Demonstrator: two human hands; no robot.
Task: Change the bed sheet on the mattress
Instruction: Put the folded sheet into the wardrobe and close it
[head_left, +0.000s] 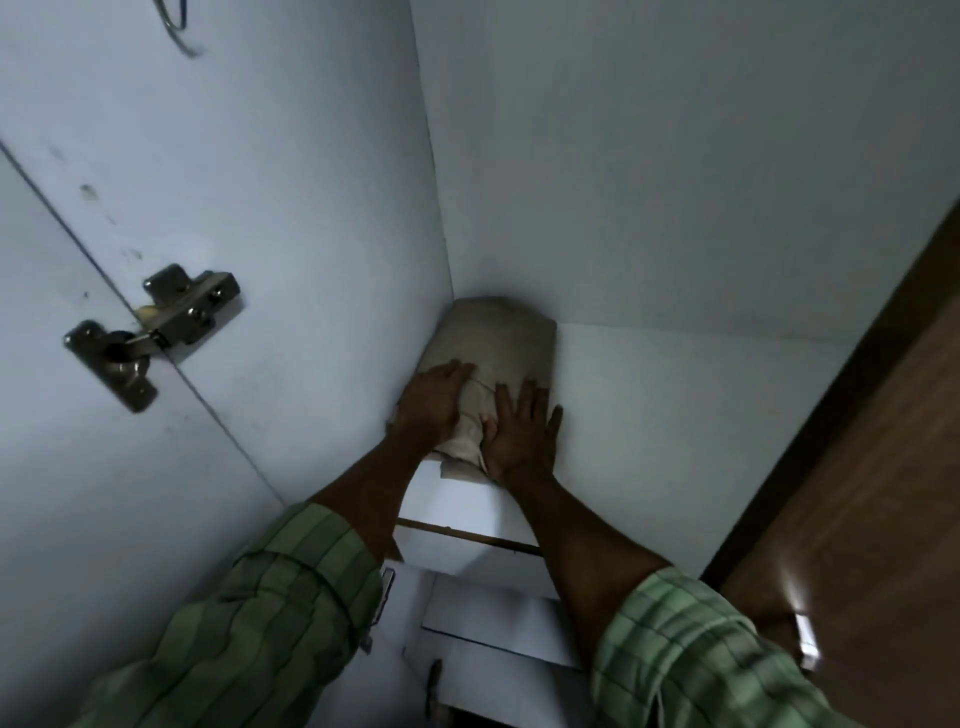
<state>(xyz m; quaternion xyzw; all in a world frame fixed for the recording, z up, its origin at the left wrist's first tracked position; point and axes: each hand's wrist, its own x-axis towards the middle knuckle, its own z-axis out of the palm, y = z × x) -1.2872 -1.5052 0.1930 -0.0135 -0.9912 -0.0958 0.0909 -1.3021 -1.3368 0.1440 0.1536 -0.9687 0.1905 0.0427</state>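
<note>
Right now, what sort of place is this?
Probably inside a wardrobe or cupboard: a metal door hinge on the white panel, a white shelf, and folded beige cloth tucked in its corner.

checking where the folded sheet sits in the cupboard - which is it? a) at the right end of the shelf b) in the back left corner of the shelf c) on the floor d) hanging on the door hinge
b: the sheet lies on the shelf pushed into the back left corner, with the left hand and right hand on its near end.
</note>
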